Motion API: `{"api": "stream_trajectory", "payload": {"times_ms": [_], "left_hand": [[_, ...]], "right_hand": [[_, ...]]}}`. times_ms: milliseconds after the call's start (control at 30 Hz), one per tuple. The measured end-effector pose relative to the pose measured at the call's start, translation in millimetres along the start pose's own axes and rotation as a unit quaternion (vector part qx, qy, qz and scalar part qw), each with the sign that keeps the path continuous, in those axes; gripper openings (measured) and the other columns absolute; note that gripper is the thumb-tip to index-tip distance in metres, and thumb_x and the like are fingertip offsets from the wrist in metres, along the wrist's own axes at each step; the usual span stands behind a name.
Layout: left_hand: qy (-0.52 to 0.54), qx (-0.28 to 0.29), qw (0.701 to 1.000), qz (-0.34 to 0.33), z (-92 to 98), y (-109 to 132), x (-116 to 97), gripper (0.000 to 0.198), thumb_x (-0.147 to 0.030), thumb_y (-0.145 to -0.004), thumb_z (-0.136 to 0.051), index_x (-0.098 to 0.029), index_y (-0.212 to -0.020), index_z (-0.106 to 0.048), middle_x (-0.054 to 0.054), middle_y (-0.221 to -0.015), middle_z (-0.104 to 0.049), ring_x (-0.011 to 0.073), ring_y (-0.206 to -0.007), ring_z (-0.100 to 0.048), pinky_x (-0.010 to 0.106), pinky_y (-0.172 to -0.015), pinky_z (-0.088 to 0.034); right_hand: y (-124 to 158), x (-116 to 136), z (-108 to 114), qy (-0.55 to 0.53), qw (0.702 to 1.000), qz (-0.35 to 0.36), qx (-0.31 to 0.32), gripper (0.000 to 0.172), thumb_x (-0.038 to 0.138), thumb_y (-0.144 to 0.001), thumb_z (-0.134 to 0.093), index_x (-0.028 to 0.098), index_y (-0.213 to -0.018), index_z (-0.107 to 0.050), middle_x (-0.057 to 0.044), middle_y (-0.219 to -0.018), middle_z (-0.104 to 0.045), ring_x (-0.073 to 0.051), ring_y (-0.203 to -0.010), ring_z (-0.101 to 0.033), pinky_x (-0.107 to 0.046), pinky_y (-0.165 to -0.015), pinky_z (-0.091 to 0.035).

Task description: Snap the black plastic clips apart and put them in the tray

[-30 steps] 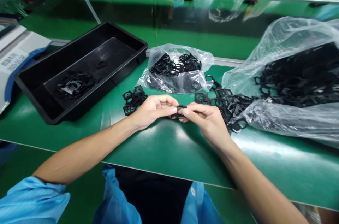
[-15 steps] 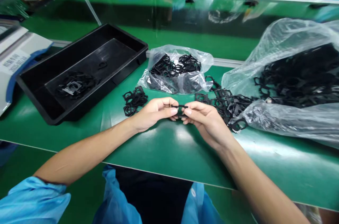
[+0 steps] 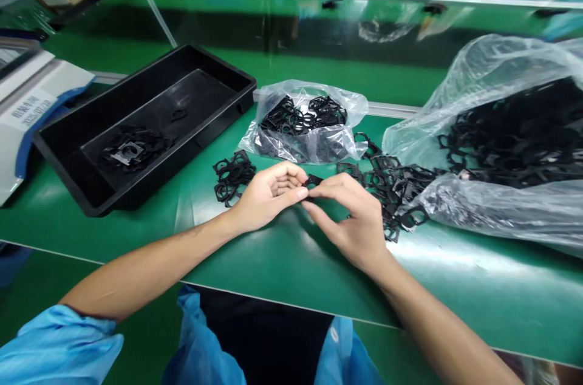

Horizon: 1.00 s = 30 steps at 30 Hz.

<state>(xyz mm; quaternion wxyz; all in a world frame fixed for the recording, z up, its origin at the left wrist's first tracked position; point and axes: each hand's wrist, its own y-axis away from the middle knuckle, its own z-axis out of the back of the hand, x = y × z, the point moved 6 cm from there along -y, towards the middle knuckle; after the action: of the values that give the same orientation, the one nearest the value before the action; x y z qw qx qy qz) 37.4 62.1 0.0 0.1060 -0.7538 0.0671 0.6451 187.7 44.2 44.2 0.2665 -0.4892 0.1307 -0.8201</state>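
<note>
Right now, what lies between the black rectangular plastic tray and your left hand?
A small heap of black plastic ring parts, on the green tabletop beside the left hand; head view.

Over the green tabletop [image 3: 282, 257], the left hand [image 3: 268, 194] and the right hand [image 3: 353, 221] pinch together one small black plastic piece [image 3: 312, 181], near two clear bags [image 3: 305, 124].

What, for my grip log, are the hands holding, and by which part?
Left hand and right hand pinch one small black part between fingertips; the exact spot is hidden.
</note>
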Motion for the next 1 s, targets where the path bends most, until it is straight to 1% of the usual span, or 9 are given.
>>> {"api": "stream_trajectory", "payload": {"times_ms": [100, 233, 367, 467, 567, 667, 800, 900, 1000], "left_hand": [[-0.039, -0.011, 0.998, -0.043, 2.1, 0.5, -2.6, 0.022, -0.035, -0.085, -0.074, -0.016, -0.092, -0.067, 0.001, -0.081, -0.068, 0.0121, -0.075, -0.066, 0.024, -0.073, -0.054], [-0.114, -0.032, 0.986, -0.113, 3.1, 4.7, -11.0, 0.016, -0.029, -0.089, -0.069, -0.017, -0.099, -0.068, 0.004, -0.089, -0.071, 0.0135, -0.078, -0.069, 0.025, -0.074, -0.056], [-0.240, -0.047, 0.938, -0.245, 0.3, 11.8, -31.5, 0.008, -0.021, -0.088, -0.069, -0.018, -0.096, -0.070, 0.005, -0.091, -0.072, 0.0154, -0.086, -0.068, 0.029, -0.079, -0.056], [-0.288, -0.041, 0.910, -0.296, -1.4, 14.2, -39.6, 0.002, -0.019, -0.089, -0.069, -0.018, -0.091, -0.070, 0.004, -0.086, -0.071, 0.0158, -0.084, -0.066, 0.031, -0.079, -0.055], [-0.315, -0.035, 0.896, -0.312, -2.0, 15.1, -42.2, 0.001, -0.018, -0.089, -0.068, -0.018, -0.090, -0.069, 0.004, -0.085, -0.071, 0.0148, -0.083, -0.065, 0.029, -0.077, -0.054], [-0.340, -0.025, 0.885, -0.318, -4.4, 16.1, -43.7, 0.003, -0.015, -0.091, -0.065, -0.018, -0.090, -0.068, 0.004, -0.085, -0.069, 0.0141, -0.083, -0.064, 0.029, -0.078, -0.053], [-0.332, -0.015, 0.901, -0.278, -4.2, 12.3, -40.3, 0.007, -0.019, -0.092, -0.063, -0.018, -0.085, -0.064, 0.003, -0.082, -0.067, 0.0147, -0.080, -0.062, 0.029, -0.076, -0.052], [-0.316, -0.015, 0.914, -0.255, -2.2, 9.4, -37.3, 0.008, -0.022, -0.092, -0.064, -0.018, -0.085, -0.063, 0.002, -0.080, -0.066, 0.0148, -0.078, -0.062, 0.029, -0.073, -0.052], [-0.324, -0.020, 0.901, -0.287, -2.5, 11.2, -40.1, 0.004, -0.021, -0.092, -0.064, -0.019, -0.088, -0.065, 0.003, -0.082, -0.068, 0.0148, -0.079, -0.062, 0.029, -0.074, -0.052]], "right_hand": [[-0.4, -8.4, 7.0, -0.034, 0.996, -0.074, -0.045, 0.012, 0.024, -0.085, -0.074, 0.021, -0.095, -0.068, -0.005, -0.091, -0.069, -0.017, -0.080, -0.066, -0.029, -0.071, -0.059], [0.4, -17.8, -0.9, -0.119, 0.979, -0.166, 0.006, 0.018, 0.036, -0.086, -0.074, 0.019, -0.089, -0.070, -0.003, -0.083, -0.072, -0.016, -0.074, -0.070, -0.027, -0.071, -0.061], [1.9, -19.4, -6.0, -0.168, 0.964, -0.204, 0.018, 0.029, 0.047, -0.079, -0.079, 0.019, -0.081, -0.072, -0.002, -0.077, -0.073, -0.018, -0.071, -0.071, -0.029, -0.072, -0.063], [2.8, -18.7, -6.8, -0.181, 0.960, -0.216, 0.012, 0.034, 0.051, -0.076, -0.080, 0.019, -0.080, -0.073, -0.003, -0.078, -0.074, -0.018, -0.071, -0.072, -0.031, -0.073, -0.064], [2.9, -17.2, -6.9, -0.176, 0.962, -0.209, 0.014, 0.030, 0.048, -0.079, -0.079, 0.018, -0.078, -0.072, -0.003, -0.078, -0.074, -0.017, -0.070, -0.071, -0.029, -0.072, -0.063], [1.6, -14.6, -4.4, -0.145, 0.973, -0.177, 0.009, 0.023, 0.040, -0.083, -0.076, 0.018, -0.078, -0.072, -0.003, -0.077, -0.073, -0.016, -0.068, -0.069, -0.027, -0.068, -0.061], [-0.2, -9.1, -0.8, -0.069, 0.991, -0.115, 0.008, 0.012, 0.029, -0.085, -0.075, 0.018, -0.078, -0.073, -0.002, -0.074, -0.071, -0.015, -0.066, -0.067, -0.026, -0.066, -0.057], [0.1, -8.8, -0.3, -0.050, 0.993, -0.109, 0.008, 0.013, 0.030, -0.086, -0.073, 0.019, -0.079, -0.073, -0.003, -0.072, -0.071, -0.015, -0.066, -0.066, -0.027, -0.065, -0.057], [0.7, -11.4, -1.5, -0.084, 0.987, -0.134, 0.005, 0.018, 0.036, -0.086, -0.073, 0.019, -0.081, -0.074, -0.003, -0.074, -0.071, -0.016, -0.066, -0.067, -0.027, -0.065, -0.059]]}}
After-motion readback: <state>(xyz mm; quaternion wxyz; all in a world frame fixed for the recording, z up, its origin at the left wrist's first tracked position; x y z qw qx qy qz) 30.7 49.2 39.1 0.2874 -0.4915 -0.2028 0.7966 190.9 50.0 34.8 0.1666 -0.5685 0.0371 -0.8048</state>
